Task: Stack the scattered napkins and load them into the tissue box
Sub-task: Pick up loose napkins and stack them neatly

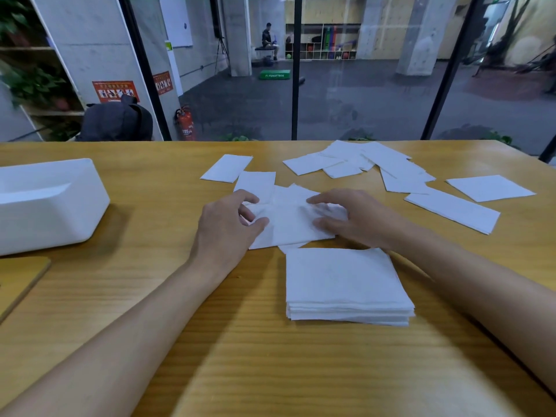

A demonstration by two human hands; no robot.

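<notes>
Napkins in work: a small bunch of loose napkins (290, 221) lies skewed between both hands at the middle of the table (168, 311). Left hand (231, 224) pinches the bunch's left edge, thumb below and fingers curled over it. Right hand (355, 218) lies across the right side with fingers spread and fairly straight, pressing rather than gripping, though its fingertips are blurred. Just in front of the hands, nearer the body, sits the finished stack (343, 281), many sheets deep and squared, its far edge touching or overlapping a corner of the bunch. Further out, scattered napkins (376, 164) overlap in a heap near the far edge, with singles to either side of it. The tissue box (45, 203) stands well apart at the left, and no napkin shows in it. Risks, as judged: the sheets are thin and limp, so a one-sided pinch may lift only the top ones and fan the rest; dragging the bunch back could catch the stack's far edge and knock it out of square; sheets at different angles may crease if pressed flat before they are aligned. Appearance: plain white, folded flat, square to oblong, soft matte surface with faint fold lines.
</notes>
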